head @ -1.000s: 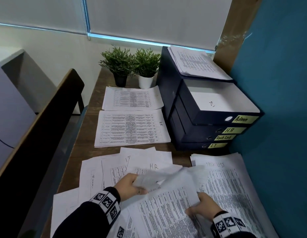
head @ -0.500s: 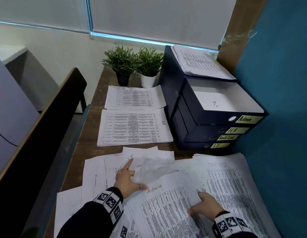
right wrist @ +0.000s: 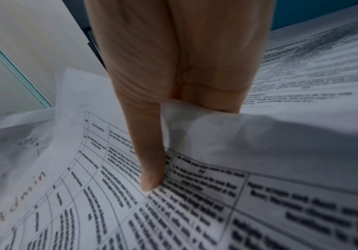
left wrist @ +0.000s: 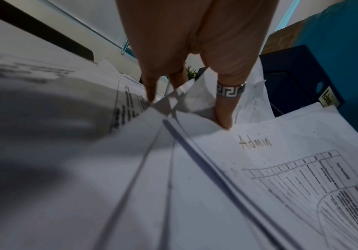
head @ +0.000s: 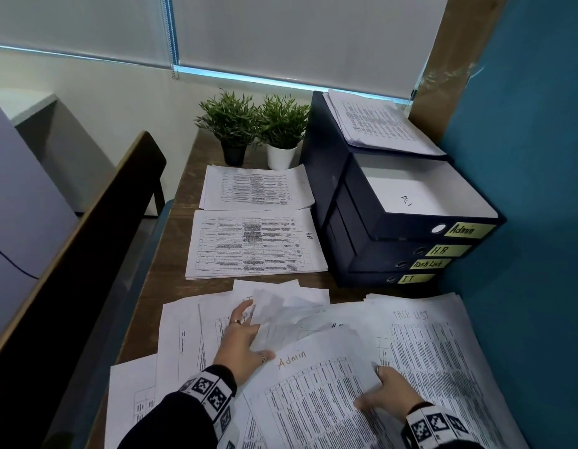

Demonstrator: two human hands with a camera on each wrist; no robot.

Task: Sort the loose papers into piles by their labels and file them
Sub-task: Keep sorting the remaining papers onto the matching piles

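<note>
A printed sheet hand-labelled "Admin" (head: 313, 393) (left wrist: 280, 160) (right wrist: 88, 186) lies on top of the loose papers (head: 184, 335) at the near edge of the desk. My right hand (head: 378, 387) pinches its right edge, the thumb (right wrist: 148, 152) on top and the fingers underneath. My left hand (head: 245, 335) (left wrist: 187, 113) rests with straight, spread fingers on the loose papers, its ringed thumb at the Admin sheet's top left corner. A blurred sheet (head: 281, 315) stands up between that thumb and the fingers. Stacked dark binders (head: 394, 254) carry labels Admin, H.R, Task List and IT.
An "H.R" pile (head: 255, 244) and another pile (head: 255, 189) lie mid-desk. A "Task List" pile (head: 443, 351) is at the right, and more papers (head: 378, 128) sit on the binders. Two potted plants (head: 258, 124) stand at the back. A chair back (head: 86, 238) is left, a blue wall (head: 524, 189) right.
My left hand let go of the sheet it was pinching and spread its fingers flat on the papers. The Admin sheet came uncovered on top. The right hand kept its hold.
</note>
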